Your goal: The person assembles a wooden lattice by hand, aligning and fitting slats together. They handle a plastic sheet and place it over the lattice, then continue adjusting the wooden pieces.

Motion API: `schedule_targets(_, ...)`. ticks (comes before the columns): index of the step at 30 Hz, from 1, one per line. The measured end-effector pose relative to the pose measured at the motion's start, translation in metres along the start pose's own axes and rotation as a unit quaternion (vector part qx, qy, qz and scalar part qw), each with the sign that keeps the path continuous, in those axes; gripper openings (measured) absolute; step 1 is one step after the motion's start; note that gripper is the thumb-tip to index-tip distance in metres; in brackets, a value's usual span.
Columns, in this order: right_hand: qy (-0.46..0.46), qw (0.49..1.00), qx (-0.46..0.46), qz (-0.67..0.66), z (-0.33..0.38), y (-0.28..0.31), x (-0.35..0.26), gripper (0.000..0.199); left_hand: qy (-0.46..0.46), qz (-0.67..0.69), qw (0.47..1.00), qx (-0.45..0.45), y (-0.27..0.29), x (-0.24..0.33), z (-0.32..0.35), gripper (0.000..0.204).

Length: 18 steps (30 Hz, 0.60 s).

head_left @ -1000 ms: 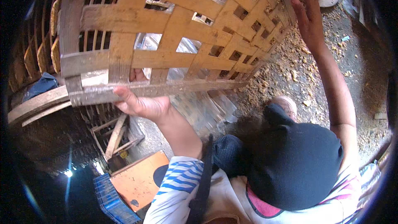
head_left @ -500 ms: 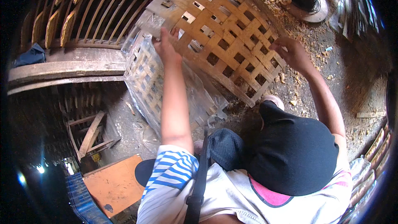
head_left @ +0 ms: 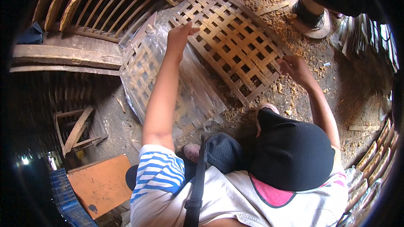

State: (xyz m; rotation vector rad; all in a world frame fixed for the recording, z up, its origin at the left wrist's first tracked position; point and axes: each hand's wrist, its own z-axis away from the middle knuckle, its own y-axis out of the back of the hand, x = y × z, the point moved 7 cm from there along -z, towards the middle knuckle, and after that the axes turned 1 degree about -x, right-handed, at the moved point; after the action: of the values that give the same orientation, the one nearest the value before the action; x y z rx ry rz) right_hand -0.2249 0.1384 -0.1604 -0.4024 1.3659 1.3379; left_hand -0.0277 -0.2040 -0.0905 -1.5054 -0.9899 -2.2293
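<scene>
A woven bamboo panel (head_left: 235,42) with square gaps and a slat frame slants across the middle of the view. My left hand (head_left: 180,38) is at its left edge, with the fingers curled over the rim. On the right, near the panel's near right corner, my right hand (head_left: 296,70) has its fingers closed round the edge. Beneath my left forearm, a clear plastic sheet (head_left: 185,80) covers another woven panel (head_left: 141,69), left of the first one.
Wood chips (head_left: 290,92) litter the floor. Another person's foot (head_left: 313,23) stands at the far right, beside stacked strips (head_left: 362,38). Slatted bamboo racks (head_left: 101,8) and a wooden beam (head_left: 67,56) lie at the left. An orange board (head_left: 101,185) is at the near left.
The bamboo panel has come down and away from me, and now lies flatter. My left hand has shifted along with its left edge; my right hand stays at the right edge.
</scene>
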Motion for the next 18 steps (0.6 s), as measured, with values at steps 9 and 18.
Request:
schedule_targets(9, 0.188, 0.928, -0.263, 0.185, 0.033, -0.020, -0.116, 0.046, -0.173, -0.003, 0.885, -0.433, -0.014, 0.111, 0.231, 0.035)
schedule_targets(18, 0.087, 0.794, -0.557, 0.226, 0.062, -0.105, -0.223, 0.071, -0.371, 0.075, 0.701, -0.604, 0.029, 0.176, 0.409, 0.021)
